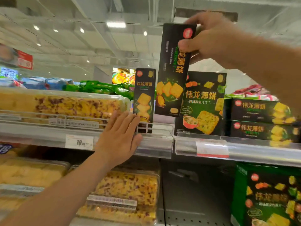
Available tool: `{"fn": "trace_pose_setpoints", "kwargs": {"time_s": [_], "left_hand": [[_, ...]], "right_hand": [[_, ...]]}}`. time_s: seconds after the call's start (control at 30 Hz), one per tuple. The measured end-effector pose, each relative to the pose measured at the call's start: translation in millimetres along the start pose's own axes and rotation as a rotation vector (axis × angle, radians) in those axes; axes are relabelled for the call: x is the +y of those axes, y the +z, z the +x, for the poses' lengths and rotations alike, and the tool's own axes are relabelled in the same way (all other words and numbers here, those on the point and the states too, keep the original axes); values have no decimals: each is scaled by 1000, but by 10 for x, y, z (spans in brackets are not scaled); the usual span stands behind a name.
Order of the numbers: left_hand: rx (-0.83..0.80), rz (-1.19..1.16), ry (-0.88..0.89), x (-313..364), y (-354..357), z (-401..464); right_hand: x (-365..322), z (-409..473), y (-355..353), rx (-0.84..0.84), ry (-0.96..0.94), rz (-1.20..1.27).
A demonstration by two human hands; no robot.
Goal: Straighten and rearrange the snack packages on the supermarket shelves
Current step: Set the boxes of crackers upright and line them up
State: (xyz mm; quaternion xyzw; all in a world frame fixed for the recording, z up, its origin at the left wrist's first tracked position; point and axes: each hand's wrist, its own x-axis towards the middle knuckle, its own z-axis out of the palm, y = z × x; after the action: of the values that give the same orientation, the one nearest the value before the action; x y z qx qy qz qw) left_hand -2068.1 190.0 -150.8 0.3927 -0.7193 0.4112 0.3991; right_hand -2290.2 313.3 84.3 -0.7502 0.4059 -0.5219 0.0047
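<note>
Supermarket shelving [154, 144] carries dark cracker boxes, and while the right hand [210, 38] pinches a tall cracker box [172, 75] aloft above the gap, the left hand [120, 137], fingers flat, steadies the upright narrow box [144, 93], so lowering it straight, label forward, should seat it squarely.

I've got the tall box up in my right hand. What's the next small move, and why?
Probably lower the tall box held by the right hand into the gap between the narrow upright box and the big square box. It hangs just above that slot, and the left hand, fingers straight, rests by the narrow box to steady it.
</note>
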Motion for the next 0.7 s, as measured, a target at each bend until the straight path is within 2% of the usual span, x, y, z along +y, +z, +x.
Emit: {"fn": "trace_pose_setpoints", "kwargs": {"time_s": [0.2, 0.4, 0.5, 0.6, 0.7], "left_hand": [[113, 20, 19, -6, 67, -12], [133, 40, 31, -13, 92, -19], [137, 40, 35, -19, 87, -22], [114, 44, 35, -22, 80, -22], [83, 50, 33, -31, 86, -26]], "right_hand": [[212, 221, 192, -40, 105, -4], [381, 296, 324, -74, 161, -38], [494, 314, 442, -78, 126, -184], [589, 344, 515, -154, 119, -372], [636, 418, 537, -224, 68, -784]]}}
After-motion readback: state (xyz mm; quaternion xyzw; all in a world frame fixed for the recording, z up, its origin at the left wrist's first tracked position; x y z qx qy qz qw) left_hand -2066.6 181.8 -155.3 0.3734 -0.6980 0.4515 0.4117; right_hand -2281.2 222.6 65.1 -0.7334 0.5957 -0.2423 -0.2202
